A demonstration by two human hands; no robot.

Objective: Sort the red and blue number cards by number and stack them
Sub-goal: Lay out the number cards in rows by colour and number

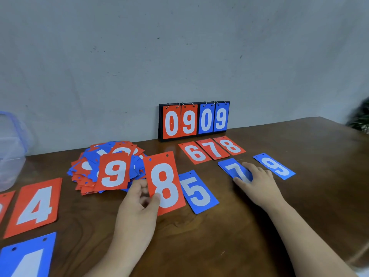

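Left hand (139,198) pinches a held red 8 card (163,182); right hand (257,182) lies on the blue 7 stack (231,167).
The held card is tilted between the unsorted pile (107,164), topped by a red 9, and the blue 5 card (197,191), whose left edge it overlaps. Right fingers are straight, pressing the blue 7 stack flat on the table (239,226), with the blue 9 card (274,165) just beside it. Red 6 (194,152), red 7 (213,149) and back-row red 8 (230,145) lie below the scoreboard (194,119) reading 09 09. Red 4 stack (34,206) is far left.
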